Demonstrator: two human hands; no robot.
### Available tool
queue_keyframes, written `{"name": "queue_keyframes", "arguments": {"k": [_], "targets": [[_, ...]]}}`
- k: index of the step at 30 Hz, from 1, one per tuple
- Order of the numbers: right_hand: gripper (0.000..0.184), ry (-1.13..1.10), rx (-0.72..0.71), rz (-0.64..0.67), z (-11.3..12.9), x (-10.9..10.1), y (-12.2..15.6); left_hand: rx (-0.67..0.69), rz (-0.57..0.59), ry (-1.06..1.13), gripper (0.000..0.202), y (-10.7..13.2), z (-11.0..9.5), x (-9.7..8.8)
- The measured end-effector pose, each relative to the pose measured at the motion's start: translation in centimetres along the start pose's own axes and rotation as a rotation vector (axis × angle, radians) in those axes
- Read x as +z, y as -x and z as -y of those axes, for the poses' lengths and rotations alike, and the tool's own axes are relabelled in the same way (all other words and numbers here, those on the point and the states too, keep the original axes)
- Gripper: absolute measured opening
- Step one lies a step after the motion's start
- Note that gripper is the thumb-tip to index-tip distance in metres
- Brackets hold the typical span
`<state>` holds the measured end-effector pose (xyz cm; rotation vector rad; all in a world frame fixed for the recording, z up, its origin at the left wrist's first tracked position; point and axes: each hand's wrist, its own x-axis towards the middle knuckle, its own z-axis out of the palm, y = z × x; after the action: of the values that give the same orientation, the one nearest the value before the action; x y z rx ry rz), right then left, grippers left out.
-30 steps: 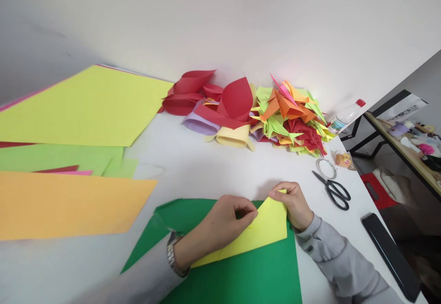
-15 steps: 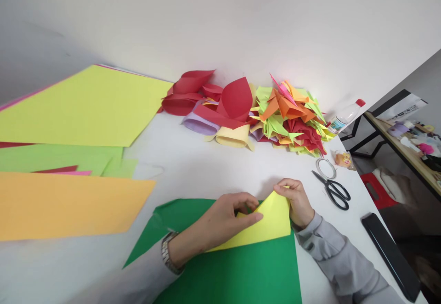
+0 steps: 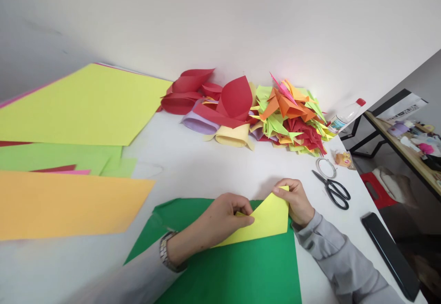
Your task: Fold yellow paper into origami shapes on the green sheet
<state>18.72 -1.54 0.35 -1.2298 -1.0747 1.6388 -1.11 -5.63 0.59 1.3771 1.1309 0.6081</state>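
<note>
A folded piece of yellow paper (image 3: 270, 216) is held between my two hands, just above a large green sheet (image 3: 248, 267). My left hand (image 3: 223, 223), with a metal watch at the wrist, pinches the paper's upper edge near its middle between thumb and fingers. At the upper right corner, my right hand (image 3: 295, 200) grips the same paper, thumb in front. The left forearm and hand cover part of the green sheet and the paper's left end.
Paper sheets in yellow (image 3: 86, 106) and orange (image 3: 69, 205) lie at left. Along the wall sit curled red paper shapes (image 3: 236, 99) and a heap of folded paper (image 3: 289, 115). Scissors (image 3: 332, 189), a tape roll (image 3: 325, 168), a bottle (image 3: 346, 115) and a black case (image 3: 391, 256) are at right.
My left hand's thumb and fingers have closed into a pinch on the yellow paper, shifting slightly left. The right hand stays at the corner, where more of the paper's tip now shows.
</note>
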Motion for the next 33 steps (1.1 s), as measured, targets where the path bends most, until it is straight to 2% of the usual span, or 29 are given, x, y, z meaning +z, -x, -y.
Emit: {"name": "queue_keyframes", "arguments": {"k": [8, 15, 21, 33], "targets": [[0.03, 0.026, -0.022, 0.022, -0.04, -0.16, 0.0, 0.006, -0.036, -0.079, 0.027, 0.0, 0.19, 0.23], [0.023, 0.177, -0.131, 0.09, -0.21, -0.5, -0.21, 0.009, -0.058, -0.122, 0.025, 0.02, 0.06, 0.34], [0.029, 0.093, -0.056, 0.034, -0.3, -0.25, -0.16, 0.018, -0.008, -0.095, 0.027, 0.05, 0.16, 0.25], [0.039, 0.084, -0.015, 0.029, -0.41, -0.5, -0.42, 0.031, 0.006, -0.056, 0.027, 0.06, 0.15, 0.1]]}}
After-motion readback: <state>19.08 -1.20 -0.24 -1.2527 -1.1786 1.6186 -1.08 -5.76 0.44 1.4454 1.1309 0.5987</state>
